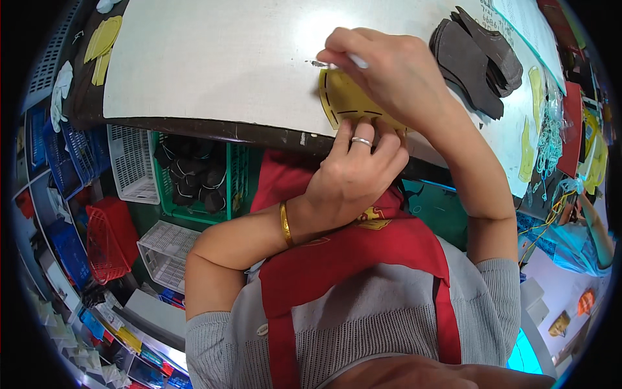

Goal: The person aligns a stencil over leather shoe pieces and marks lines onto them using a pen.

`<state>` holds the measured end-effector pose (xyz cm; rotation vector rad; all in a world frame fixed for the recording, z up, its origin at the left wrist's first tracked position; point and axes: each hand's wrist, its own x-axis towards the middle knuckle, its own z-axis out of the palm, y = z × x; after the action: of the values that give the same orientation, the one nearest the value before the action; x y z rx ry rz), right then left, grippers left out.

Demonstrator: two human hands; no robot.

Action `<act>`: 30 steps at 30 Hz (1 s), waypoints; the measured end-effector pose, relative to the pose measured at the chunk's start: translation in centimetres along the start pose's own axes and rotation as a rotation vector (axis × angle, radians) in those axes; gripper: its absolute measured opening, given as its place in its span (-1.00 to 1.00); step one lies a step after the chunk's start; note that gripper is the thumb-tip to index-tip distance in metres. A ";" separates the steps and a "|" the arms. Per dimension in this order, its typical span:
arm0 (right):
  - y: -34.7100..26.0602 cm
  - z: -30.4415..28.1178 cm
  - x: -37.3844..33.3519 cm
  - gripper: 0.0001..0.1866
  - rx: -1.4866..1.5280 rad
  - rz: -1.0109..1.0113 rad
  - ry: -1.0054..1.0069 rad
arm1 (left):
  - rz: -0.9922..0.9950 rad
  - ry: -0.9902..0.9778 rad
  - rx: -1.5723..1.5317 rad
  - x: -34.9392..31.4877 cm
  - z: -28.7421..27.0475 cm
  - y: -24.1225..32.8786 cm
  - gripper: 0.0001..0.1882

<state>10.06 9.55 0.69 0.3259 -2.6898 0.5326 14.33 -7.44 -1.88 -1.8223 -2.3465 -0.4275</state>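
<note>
A yellow slotted template (329,91) lies at the front edge of the white tabletop, with dark dashed slots along its left and lower sides. My left hand (353,172), wearing a ring, rests its outstretched fingers on the template's near edge. Above the template, my right hand (395,71) is closed around a slim white pen-like tool (357,61). The tool's tip is mostly hidden by the fingers. Small dark smudges mark the white surface beside the template's upper left corner. Whether a piece lies under the template I cannot tell.
Dark grey shaped pieces (463,61) are stacked at the right of the white tabletop (207,65). More yellow templates (103,39) lie far left, and teal cords (549,139) hang at the right. Under the table edge stand a green crate (194,211) of dark bundles and a white crate (133,165).
</note>
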 end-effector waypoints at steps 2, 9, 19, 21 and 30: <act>-0.2 -1.3 -0.9 -0.81 0.080 0.048 -0.104 | -0.029 -0.018 0.030 0.2 0.3 -0.2 -0.57; -0.5 -3.9 -5.0 -0.69 0.021 0.001 -0.151 | 0.015 0.074 0.048 0.1 0.5 -0.6 -0.62; 2.1 -3.6 -6.1 -0.66 0.240 0.352 -0.076 | 0.005 0.007 0.215 2.5 -0.4 0.2 -0.63; 2.0 -3.3 -6.1 -0.65 0.235 0.402 -0.081 | 0.001 0.016 0.193 2.5 0.0 0.2 -0.63; 2.8 -6.8 -11.9 -0.76 0.072 0.266 -0.070 | -0.036 -0.009 0.205 3.0 -0.5 0.3 -0.59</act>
<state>22.14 16.66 0.74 0.0037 -2.8044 0.7076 13.83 -4.78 -0.54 -1.6954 -2.3344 -0.1751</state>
